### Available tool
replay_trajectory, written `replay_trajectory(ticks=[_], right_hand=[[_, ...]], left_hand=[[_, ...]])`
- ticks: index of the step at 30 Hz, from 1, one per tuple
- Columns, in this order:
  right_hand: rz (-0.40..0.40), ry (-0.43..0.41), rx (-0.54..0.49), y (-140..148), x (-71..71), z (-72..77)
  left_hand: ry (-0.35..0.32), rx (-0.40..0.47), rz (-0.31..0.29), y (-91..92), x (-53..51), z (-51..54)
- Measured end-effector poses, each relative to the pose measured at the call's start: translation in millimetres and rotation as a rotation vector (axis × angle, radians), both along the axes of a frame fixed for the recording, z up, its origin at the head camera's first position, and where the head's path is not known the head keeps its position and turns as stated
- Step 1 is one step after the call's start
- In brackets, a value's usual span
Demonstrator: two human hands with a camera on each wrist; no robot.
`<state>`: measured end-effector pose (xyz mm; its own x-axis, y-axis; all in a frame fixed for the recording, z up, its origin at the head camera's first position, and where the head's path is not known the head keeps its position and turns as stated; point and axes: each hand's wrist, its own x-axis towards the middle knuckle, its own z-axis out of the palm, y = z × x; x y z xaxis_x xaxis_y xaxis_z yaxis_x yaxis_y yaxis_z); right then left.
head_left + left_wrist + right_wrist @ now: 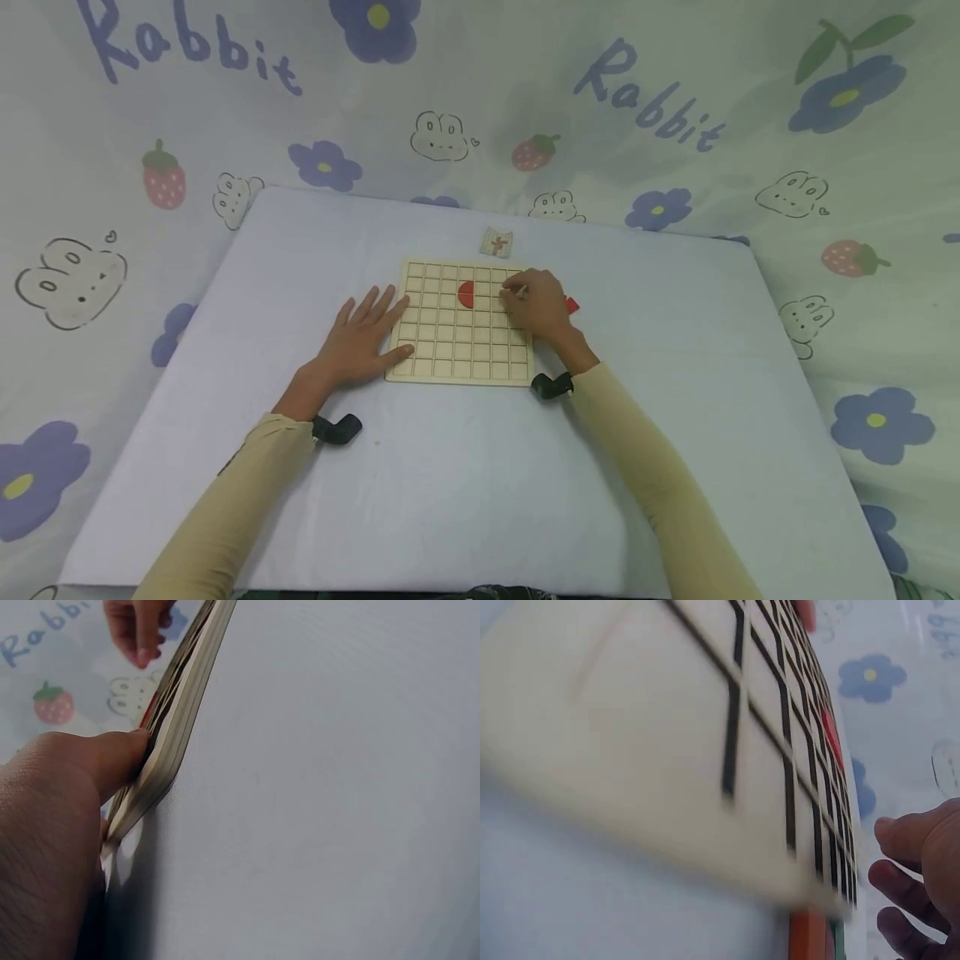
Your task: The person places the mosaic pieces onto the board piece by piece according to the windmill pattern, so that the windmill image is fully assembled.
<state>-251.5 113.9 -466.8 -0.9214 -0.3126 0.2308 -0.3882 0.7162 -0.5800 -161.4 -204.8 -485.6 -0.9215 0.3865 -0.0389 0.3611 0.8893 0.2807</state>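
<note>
Evidently, the step in hand is work on the grid board (444, 348), which lies flat on the counter (435, 483) between the person's arms. The left hand (354, 346) is not grasping: its fingers are spread, with fingertips and thumb resting on the board's left side, apparently to steady it. The right hand (538, 304) is bent over the upper right cells, thumb and fingers drawn near each other; whether a small piece is pinched there cannot be told. A red half-disc (467, 294) sits on the grid left of that hand, its straight side facing right. Past the far edge lies a small card (497, 242) with a red pinwheel-like figure, and a red piece (572, 305) shows just beyond the right hand. Judging from this, the next move calls for lining fingertips up squarely with one cell, pressing lightly, and the left hand holding the board from sliding.
</note>
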Motion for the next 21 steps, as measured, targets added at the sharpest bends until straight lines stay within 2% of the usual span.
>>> replay_trajectory(ticks=[3, 7, 11, 16, 21], right_hand=[[-0.053, -0.004, 0.065, 25.1, -3.0, 1.0], [-0.129, -0.068, 0.204, 51.9, -3.9, -1.5], [-0.144, -0.153, 0.281, 63.7, -4.4, -2.5], [-0.141, -0.227, 0.240, 64.4, -8.3, 0.6], [-0.198, -0.257, 0.106, 61.5, -10.6, 5.0]], left_hand=[[0.005, 0.008, -0.001, 0.0, 0.4, 0.2], [0.012, 0.005, -0.007, -0.4, 0.3, -1.1], [0.022, -0.005, -0.012, -1.8, 0.0, -2.4], [0.031, 0.002, -0.009, -2.1, 0.4, -3.1], [0.020, 0.008, -0.007, -0.8, 0.1, -2.6]])
